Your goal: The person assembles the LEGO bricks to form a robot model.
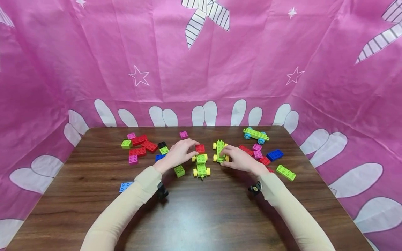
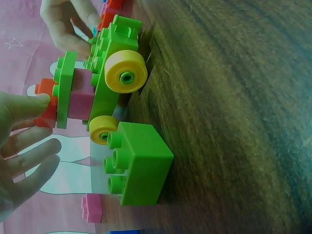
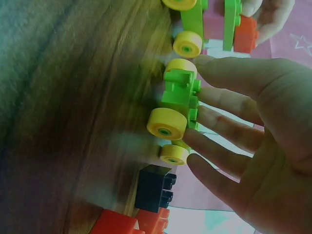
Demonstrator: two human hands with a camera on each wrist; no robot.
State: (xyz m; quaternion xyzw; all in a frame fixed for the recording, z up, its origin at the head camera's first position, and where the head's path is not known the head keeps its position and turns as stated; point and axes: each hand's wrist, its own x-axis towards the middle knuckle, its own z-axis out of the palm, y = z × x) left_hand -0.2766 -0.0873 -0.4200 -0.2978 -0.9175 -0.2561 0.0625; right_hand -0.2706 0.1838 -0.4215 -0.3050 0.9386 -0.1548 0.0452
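My left hand (image 1: pixel 177 155) pinches a red brick (image 2: pixel 46 105) between thumb and index finger, its other fingers spread. The brick is on a green plate (image 2: pixel 64 92), above a pink brick (image 2: pixel 81 93) on a green toy car base (image 1: pixel 201 170) with yellow wheels. To the right, a second green car base (image 1: pixel 220 146), also yellow-wheeled, stands on the table. My right hand (image 1: pixel 240 158) reaches over its right side, fingers loosely extended, with fingertips right at its studs and wheels. Beside the first car, near my left wrist, lies a green brick (image 2: pixel 146 163).
Several red, pink, green and blue bricks lie on the left of the wooden table (image 1: pixel 194 216). At the back right stands a green car base (image 1: pixel 255 134) with blue wheels. Nearer are a dark blue brick (image 1: pixel 275 155) and a long green brick (image 1: pixel 286 172).
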